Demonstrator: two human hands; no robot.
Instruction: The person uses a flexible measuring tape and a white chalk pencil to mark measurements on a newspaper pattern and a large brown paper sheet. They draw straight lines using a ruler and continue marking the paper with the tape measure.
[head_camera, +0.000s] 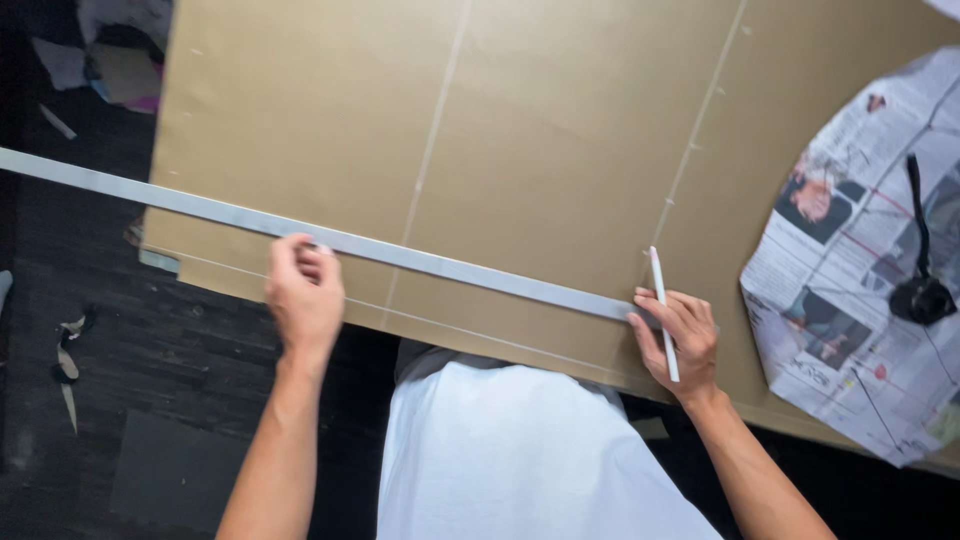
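A large tan cardboard sheet (560, 130) with pale drawn lines lies in front of me. A long flat metal ruler (200, 212) runs across it from the far left to lower right. My left hand (305, 295) presses down on the ruler near its middle, fingers curled over its edge. My right hand (680, 335) rests at the ruler's right end and holds a white pencil (662, 310), its tip pointing away from me at a drawn line.
A round-cut newspaper piece (850, 300) lies on the cardboard at right, with a black tool (922, 290) on it. Dark wooden floor (150, 400) with paper scraps (68, 365) lies left. Cloth and paper clutter (120, 55) sits at top left.
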